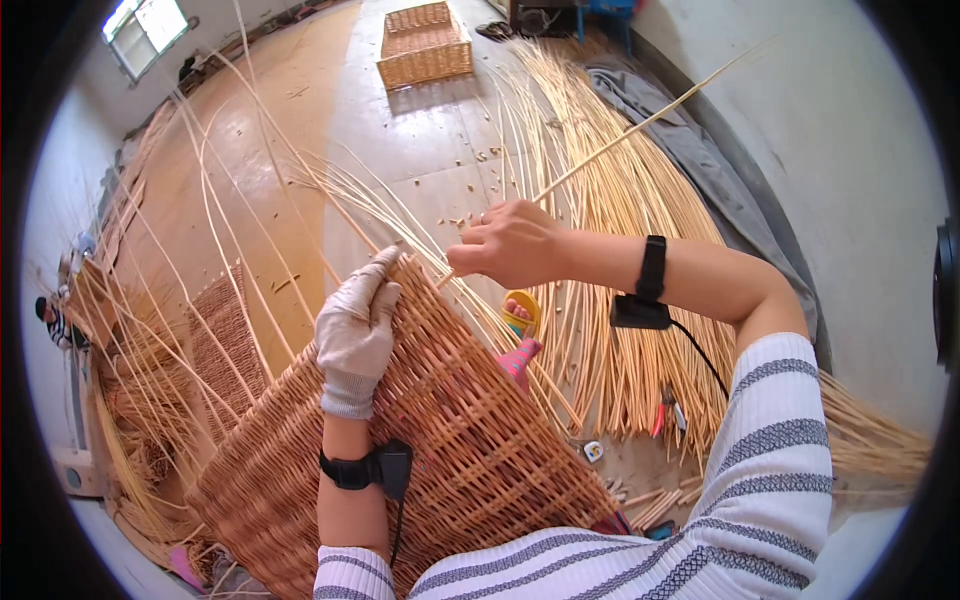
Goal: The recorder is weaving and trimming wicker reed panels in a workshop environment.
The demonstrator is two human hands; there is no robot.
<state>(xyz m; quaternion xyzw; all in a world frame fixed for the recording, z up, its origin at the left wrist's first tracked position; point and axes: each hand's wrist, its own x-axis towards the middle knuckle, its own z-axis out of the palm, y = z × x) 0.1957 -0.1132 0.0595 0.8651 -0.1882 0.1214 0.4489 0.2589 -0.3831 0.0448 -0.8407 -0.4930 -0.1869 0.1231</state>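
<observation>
A brown woven wicker panel (440, 410) lies tilted across my lap, with long pale uprights sticking out past its far edge. My left hand (358, 325), in a whitish work glove, grips the panel near its top corner, fingers pressed together along the edge. Just right of that corner, my bare right hand (512, 243) is closed around a long wicker rod (645, 125). The rod slants up to the right from the fist, and its lower end meets the panel's right edge. My right fingertips are partly hidden behind the hand.
Loose wicker rods (620, 230) spread over the floor at the right, beside grey cloth (680, 130). Red-handled pliers (660, 415) and a small tape measure (593, 451) lie nearby. A shallow wicker basket (425, 68) stands farther off. Another woven panel (225, 345) is at left.
</observation>
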